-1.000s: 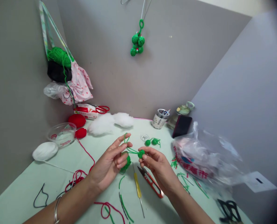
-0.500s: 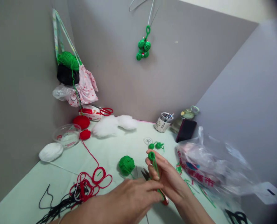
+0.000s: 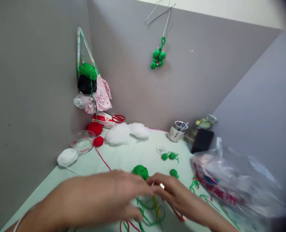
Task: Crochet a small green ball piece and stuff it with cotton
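Observation:
My left hand reaches in low across the front of the table, smeared by motion. Its fingers stretch toward my right hand, with the thumb apart. My right hand is bent down over a yellow-handled crochet hook and red-handled thread snips; whether its fingertips grip either one is unclear. Loose loops of green yarn lie beneath the hands. A small green crocheted ball rests on the table just beyond my right hand. Farther left sits a green yarn ball, partly behind the fingers.
Two small green balls lie farther back. White stuffing, red yarn, white yarn and a clear tub stand left. A can, phone and plastic bag are right. A green ornament hangs above.
The small green ball has left my right hand and now lies on the table. My right hand has come down over the hook and snips. The view has swung left and up.

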`<action>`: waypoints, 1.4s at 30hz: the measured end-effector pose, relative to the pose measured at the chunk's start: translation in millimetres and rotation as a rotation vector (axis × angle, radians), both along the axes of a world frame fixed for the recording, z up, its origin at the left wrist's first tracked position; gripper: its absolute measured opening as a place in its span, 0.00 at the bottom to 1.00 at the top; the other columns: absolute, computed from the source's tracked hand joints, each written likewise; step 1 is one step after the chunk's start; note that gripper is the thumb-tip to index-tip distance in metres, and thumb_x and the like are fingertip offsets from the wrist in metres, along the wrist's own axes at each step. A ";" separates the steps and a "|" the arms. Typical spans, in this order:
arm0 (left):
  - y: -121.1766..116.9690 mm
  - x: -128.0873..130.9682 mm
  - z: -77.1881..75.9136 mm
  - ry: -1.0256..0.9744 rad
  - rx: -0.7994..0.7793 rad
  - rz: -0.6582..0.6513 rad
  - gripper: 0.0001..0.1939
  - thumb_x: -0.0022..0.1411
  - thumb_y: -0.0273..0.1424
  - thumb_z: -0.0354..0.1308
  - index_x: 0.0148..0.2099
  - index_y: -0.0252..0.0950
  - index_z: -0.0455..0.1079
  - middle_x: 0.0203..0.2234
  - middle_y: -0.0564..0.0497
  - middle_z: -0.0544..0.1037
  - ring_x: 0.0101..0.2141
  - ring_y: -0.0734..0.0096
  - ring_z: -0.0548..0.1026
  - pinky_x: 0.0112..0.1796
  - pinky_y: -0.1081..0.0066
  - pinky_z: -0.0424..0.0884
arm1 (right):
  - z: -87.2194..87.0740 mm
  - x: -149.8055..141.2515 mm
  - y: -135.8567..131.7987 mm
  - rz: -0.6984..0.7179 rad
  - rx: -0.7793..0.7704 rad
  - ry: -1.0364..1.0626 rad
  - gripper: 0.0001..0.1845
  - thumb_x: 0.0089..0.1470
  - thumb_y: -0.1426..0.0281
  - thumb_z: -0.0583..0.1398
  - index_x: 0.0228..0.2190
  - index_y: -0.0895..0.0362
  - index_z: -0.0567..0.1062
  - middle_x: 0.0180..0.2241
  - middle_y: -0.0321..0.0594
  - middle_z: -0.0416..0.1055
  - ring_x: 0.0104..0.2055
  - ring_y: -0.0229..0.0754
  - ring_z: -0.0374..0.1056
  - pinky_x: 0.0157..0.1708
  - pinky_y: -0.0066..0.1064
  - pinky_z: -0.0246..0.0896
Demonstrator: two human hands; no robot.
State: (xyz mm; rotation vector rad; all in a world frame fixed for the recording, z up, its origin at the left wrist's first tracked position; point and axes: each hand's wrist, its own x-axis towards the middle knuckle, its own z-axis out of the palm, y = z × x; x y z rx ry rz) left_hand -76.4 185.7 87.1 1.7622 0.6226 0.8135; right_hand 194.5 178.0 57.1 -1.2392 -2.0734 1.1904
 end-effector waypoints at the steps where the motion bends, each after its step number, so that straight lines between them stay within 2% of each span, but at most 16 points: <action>1: 16.2 -9.1 4.7 0.162 0.086 0.016 0.14 0.57 0.36 0.74 0.47 0.50 0.85 0.40 0.50 0.88 0.39 0.53 0.84 0.42 0.64 0.75 | 6.2 -1.4 9.0 -0.006 0.072 -0.041 0.13 0.66 0.59 0.61 0.41 0.49 0.86 0.41 0.43 0.84 0.39 0.48 0.75 0.38 0.35 0.68; 3: 54.7 -24.3 5.3 0.361 0.239 0.283 0.11 0.57 0.33 0.74 0.44 0.46 0.84 0.40 0.49 0.87 0.42 0.53 0.83 0.44 0.65 0.74 | 15.8 -8.0 32.8 0.039 0.126 -0.082 0.14 0.67 0.60 0.60 0.42 0.50 0.85 0.39 0.42 0.84 0.37 0.47 0.76 0.37 0.35 0.69; 5: 94.6 -35.0 -5.9 0.564 0.320 0.543 0.08 0.59 0.31 0.71 0.42 0.42 0.82 0.42 0.46 0.85 0.46 0.51 0.81 0.49 0.61 0.74 | 19.3 -20.3 61.5 0.068 0.184 -0.125 0.14 0.69 0.62 0.58 0.44 0.51 0.83 0.38 0.40 0.84 0.36 0.45 0.77 0.36 0.34 0.70; 8: 139.8 -44.1 -33.6 0.693 0.349 0.713 0.13 0.63 0.28 0.69 0.50 0.33 0.78 0.52 0.38 0.80 0.56 0.45 0.75 0.57 0.48 0.71 | 14.0 -47.0 105.6 0.038 0.373 -0.262 0.12 0.69 0.65 0.58 0.46 0.51 0.81 0.40 0.41 0.83 0.38 0.45 0.77 0.40 0.36 0.71; 11: 161.3 -49.5 -57.1 0.784 0.356 0.766 0.21 0.72 0.38 0.63 0.62 0.36 0.71 0.58 0.41 0.76 0.52 0.54 0.78 0.51 0.49 0.78 | 3.1 -77.3 144.2 0.005 0.462 -0.336 0.13 0.67 0.71 0.60 0.51 0.53 0.78 0.47 0.46 0.80 0.45 0.47 0.77 0.46 0.40 0.70; 15: 173.4 -53.3 -75.6 0.858 0.329 0.744 0.21 0.72 0.38 0.63 0.62 0.36 0.71 0.58 0.41 0.76 0.51 0.54 0.79 0.50 0.50 0.79 | -12.1 -116.2 186.5 0.040 0.579 -0.443 0.25 0.63 0.75 0.63 0.60 0.57 0.71 0.58 0.57 0.72 0.59 0.55 0.70 0.57 0.47 0.66; 18: 181.8 -52.5 -84.6 0.869 0.290 0.716 0.21 0.72 0.38 0.63 0.62 0.36 0.71 0.58 0.41 0.76 0.51 0.54 0.79 0.50 0.51 0.79 | -25.5 -141.3 215.8 0.131 0.655 -0.515 0.37 0.55 0.81 0.68 0.63 0.57 0.68 0.66 0.58 0.65 0.68 0.56 0.61 0.64 0.48 0.59; 20: 186.7 -52.3 -87.8 0.851 0.253 0.705 0.20 0.72 0.38 0.63 0.62 0.37 0.72 0.58 0.41 0.76 0.51 0.55 0.79 0.50 0.51 0.79 | -35.1 -153.8 233.2 0.193 0.689 -0.563 0.42 0.48 0.83 0.72 0.62 0.58 0.70 0.65 0.57 0.67 0.69 0.57 0.59 0.66 0.49 0.55; 21: 188.4 -52.8 -88.0 0.833 0.231 0.704 0.20 0.72 0.38 0.63 0.62 0.37 0.72 0.58 0.41 0.76 0.51 0.55 0.79 0.50 0.51 0.79 | -39.2 -158.4 240.4 0.216 0.699 -0.587 0.41 0.46 0.83 0.72 0.60 0.58 0.72 0.62 0.55 0.71 0.66 0.57 0.62 0.64 0.49 0.55; 23: 190.4 -55.8 -84.9 0.775 0.190 0.718 0.21 0.72 0.38 0.63 0.62 0.37 0.72 0.58 0.41 0.76 0.51 0.55 0.79 0.50 0.51 0.79 | -43.8 -163.1 251.0 0.241 0.722 -0.628 0.31 0.48 0.80 0.71 0.55 0.58 0.77 0.50 0.51 0.78 0.57 0.54 0.69 0.60 0.47 0.57; 26: 189.7 -62.9 -71.2 0.633 0.157 0.777 0.20 0.72 0.38 0.63 0.62 0.36 0.72 0.57 0.42 0.77 0.51 0.55 0.79 0.49 0.51 0.79 | -36.7 -158.7 256.0 0.222 0.793 -0.650 0.17 0.58 0.76 0.65 0.49 0.57 0.80 0.41 0.46 0.79 0.47 0.49 0.70 0.56 0.43 0.57; 27: 188.6 -65.0 -64.9 0.573 0.158 0.805 0.19 0.72 0.38 0.63 0.60 0.35 0.73 0.54 0.43 0.78 0.48 0.57 0.80 0.48 0.53 0.80 | -30.2 -154.6 255.4 0.200 0.827 -0.649 0.15 0.60 0.74 0.63 0.49 0.56 0.81 0.41 0.46 0.79 0.46 0.49 0.69 0.56 0.43 0.56; 30: 181.6 -66.7 -44.5 0.360 0.187 0.864 0.05 0.61 0.24 0.63 0.40 0.35 0.73 0.35 0.53 0.79 0.39 0.64 0.78 0.42 0.67 0.75 | -3.6 -138.5 251.0 0.096 0.936 -0.647 0.15 0.63 0.73 0.59 0.49 0.56 0.81 0.41 0.48 0.77 0.47 0.51 0.65 0.59 0.45 0.50; 35: 160.2 -58.0 -14.5 0.053 0.209 0.825 0.06 0.51 0.27 0.59 0.34 0.39 0.67 0.29 0.58 0.74 0.31 0.70 0.73 0.32 0.73 0.67 | 30.2 -116.7 249.0 -0.098 1.029 -0.660 0.17 0.62 0.76 0.56 0.48 0.55 0.81 0.41 0.48 0.76 0.48 0.52 0.62 0.63 0.47 0.45; 39: 141.5 -60.5 7.2 -0.084 0.176 0.731 0.07 0.49 0.31 0.61 0.33 0.39 0.70 0.27 0.56 0.74 0.28 0.71 0.71 0.29 0.73 0.66 | 27.5 -106.7 261.6 -0.249 0.981 -0.670 0.16 0.62 0.79 0.56 0.45 0.56 0.81 0.42 0.48 0.77 0.49 0.51 0.65 0.63 0.49 0.49; 42: 130.5 -69.6 20.9 -0.274 0.107 0.644 0.08 0.47 0.30 0.65 0.31 0.38 0.71 0.31 0.54 0.76 0.28 0.73 0.71 0.27 0.75 0.68 | 18.7 -98.7 275.3 -0.343 0.870 -0.665 0.10 0.67 0.69 0.61 0.48 0.57 0.79 0.49 0.47 0.77 0.53 0.50 0.71 0.60 0.51 0.63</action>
